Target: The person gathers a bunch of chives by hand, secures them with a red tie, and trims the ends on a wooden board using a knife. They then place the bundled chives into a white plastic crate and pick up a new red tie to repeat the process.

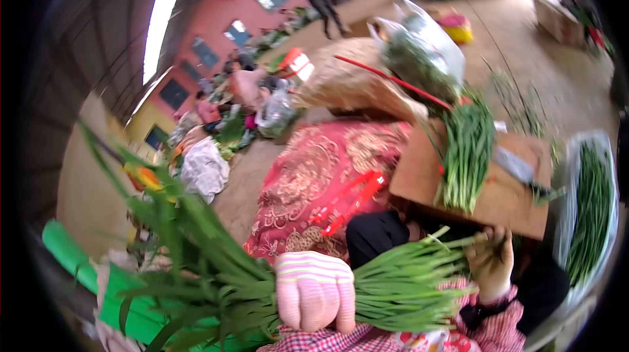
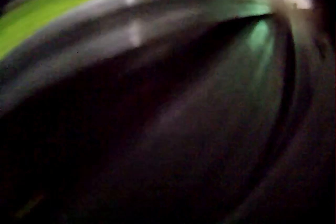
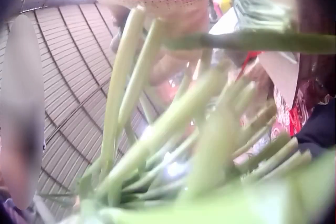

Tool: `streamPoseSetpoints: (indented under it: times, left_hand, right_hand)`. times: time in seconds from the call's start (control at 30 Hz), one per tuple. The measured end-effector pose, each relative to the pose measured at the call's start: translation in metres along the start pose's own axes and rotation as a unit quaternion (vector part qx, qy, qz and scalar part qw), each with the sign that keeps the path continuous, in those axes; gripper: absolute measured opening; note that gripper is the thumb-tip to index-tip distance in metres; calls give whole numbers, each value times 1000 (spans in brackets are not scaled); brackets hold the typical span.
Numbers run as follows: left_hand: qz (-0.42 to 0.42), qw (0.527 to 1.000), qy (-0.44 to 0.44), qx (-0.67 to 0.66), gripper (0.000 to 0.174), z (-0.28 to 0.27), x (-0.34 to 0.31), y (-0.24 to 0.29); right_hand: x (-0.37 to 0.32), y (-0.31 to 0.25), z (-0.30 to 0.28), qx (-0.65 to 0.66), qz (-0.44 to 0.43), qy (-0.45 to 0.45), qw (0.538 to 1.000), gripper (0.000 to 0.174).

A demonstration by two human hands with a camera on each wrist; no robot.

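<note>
- The red patterned cloth point(image 1: 308, 175) lies in front of you, just left of the cardboard box point(image 1: 419, 168).
- The long bunch of greens point(image 1: 406, 280) is held across your front, near side of the box, leaves to your left and pale stem ends to your right.
- That box carries a second bunch point(image 1: 468, 155) near its middle, reaching past the far edge.
- A clear plastic bag point(image 1: 568, 221) with more long greens stands beside the box's right edge.
- Your left hand point(image 1: 314, 292), in a striped glove, is wrapped around the long bunch.
- Your right hand point(image 1: 493, 260) is at the stem ends, by the box's near edge; you cannot tell whether it grips a stem.
- The knife point(image 1: 513, 166) lies toward the box's right edge.
- Bright red strips point(image 1: 354, 201) lie on the cloth.
</note>
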State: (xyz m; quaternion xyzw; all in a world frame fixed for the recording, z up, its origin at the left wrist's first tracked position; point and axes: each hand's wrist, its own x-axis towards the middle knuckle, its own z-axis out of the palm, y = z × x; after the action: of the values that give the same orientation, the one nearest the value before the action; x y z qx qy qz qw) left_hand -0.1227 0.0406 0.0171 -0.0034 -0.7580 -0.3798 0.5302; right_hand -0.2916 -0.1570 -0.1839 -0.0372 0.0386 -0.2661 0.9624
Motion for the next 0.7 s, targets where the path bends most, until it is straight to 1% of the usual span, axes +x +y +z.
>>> streamPoseSetpoints:
  times: [0.03,0.07,0.1,0.17,0.2,0.23,0.27,0.3,0.33,0.37,0.4,0.43,0.47,0.5,0.53,0.57,0.6,0.63,0.67,0.7]
  left_hand:
    - [23,999,10,23,25,2,-4,3]
    - [47,998,38,8,22,7,-5,4]
    - [48,998,31,22,22,8,-8,4]
    - [101,993,62,11,20,8,-18,3]
    - [112,991,69,13,17,8,-19,2]
    - [110,993,46,15,15,5,-21,5]
    - [97,995,27,15,13,2,-24,10]
    - [83,996,7,16,12,-1,-26,15]
    - [73,997,-19,5,8,-9,-28,18]
    - [71,997,3,10,11,-11,-32,17]
    - [32,999,-29,12,15,-23,-31,19]
    - [-6,998,-60,14,20,-33,-29,22]
    - [-21,994,100,39,23,-21,-33,17]
    - [-35,963,260,59,27,-7,-38,12]
    - [-75,943,314,77,25,-8,-30,10]
    - [-114,920,364,87,24,-16,-18,7]
    - [-157,900,390,117,23,-24,-5,4]
    - [-201,877,416,136,23,-34,4,0]
    - [-220,864,431,137,23,-46,7,-9]
    - [-241,852,444,135,24,-60,9,-23]
  right_hand:
    - [-1,-1,-5,2,7,-13,1000,24]
    - [1,-2,-14,40,25,-28,999,24]
    - [2,-2,-12,111,17,-1,994,26]
    - [1,-17,-3,117,1,62,991,26]
    - [4,-32,-21,113,-19,22,993,26]
    - [8,-41,-22,110,-39,-18,993,26]
    - [9,-53,-20,67,-123,111,984,27]
    - [11,-73,-42,45,-135,74,987,29]
    - [8,-85,-46,-64,-155,114,979,27]
    - [5,-97,-50,-172,-176,154,957,27]
    - [7,-110,-72,-382,-164,147,897,29]
    - [22,-152,-112,-611,109,256,741,45]
    - [7,-135,-72,-822,81,123,550,57]
    - [-11,-117,-37,-951,46,-19,305,70]
    - [-16,-110,-35,-978,-45,-103,173,93]
    - [-17,-103,-23,-968,-78,-117,208,100]
    - [-12,-96,-9,-941,-89,-104,311,102]
    - [-9,-87,11,-887,-84,-95,443,104]
    - [-7,-79,32,-818,-67,-117,559,108]
    - [-3,-69,49,-765,-58,-131,628,110]
